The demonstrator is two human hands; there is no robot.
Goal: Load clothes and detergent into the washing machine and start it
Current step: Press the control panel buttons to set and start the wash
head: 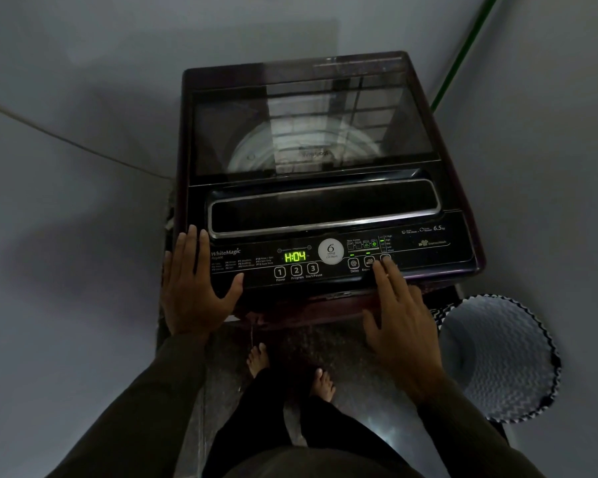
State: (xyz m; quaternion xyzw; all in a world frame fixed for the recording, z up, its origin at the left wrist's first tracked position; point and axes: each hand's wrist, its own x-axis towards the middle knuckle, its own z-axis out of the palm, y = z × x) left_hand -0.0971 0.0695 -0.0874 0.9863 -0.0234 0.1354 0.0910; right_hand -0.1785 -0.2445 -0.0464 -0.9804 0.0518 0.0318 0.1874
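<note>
Grey walls flank the washing machine; left hand and right hand touch it, grip wide.

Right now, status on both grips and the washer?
Left grip open, flat on washer front-left corner. Right grip open, fingertip at a right-panel button. Lid shut, display lit H:04. Basket right of washer.

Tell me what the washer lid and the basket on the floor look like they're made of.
Lid: likely tinted glass or clear plastic, glossy; it reflects bright bars and shows the drum beneath. Basket: probably woven fabric or soft plastic, matte; zigzag pattern, wavy rim, too dim to be sure.
</note>
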